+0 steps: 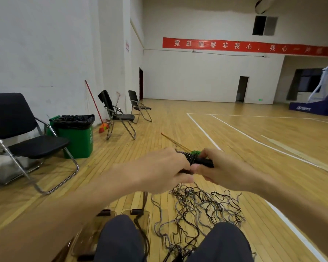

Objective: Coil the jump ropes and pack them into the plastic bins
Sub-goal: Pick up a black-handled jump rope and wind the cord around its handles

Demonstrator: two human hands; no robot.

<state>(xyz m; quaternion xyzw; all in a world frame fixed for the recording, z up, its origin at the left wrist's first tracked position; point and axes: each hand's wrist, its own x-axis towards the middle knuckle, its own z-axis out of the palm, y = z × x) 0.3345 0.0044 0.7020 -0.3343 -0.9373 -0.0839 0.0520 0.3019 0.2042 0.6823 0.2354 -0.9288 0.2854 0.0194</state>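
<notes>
Stretching off under white court lines, the glossy plank floor [235, 148] of a white-walled gym carries metal-framed folding chairs [27, 133] and a green trash bin [78, 137] at left. The left hand [159, 171] and right hand [222, 171] both grip a black jump-rope handle [199, 160]. Its thin cord [197, 210] lies tangled on the floor between the knees, beside clear brownish plastic bins [127, 212].

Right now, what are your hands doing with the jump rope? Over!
Left hand and right hand both grip the black handle, rope wound round it. Loose rope tangled on floor between knees. Plastic bins by left knee.
</notes>
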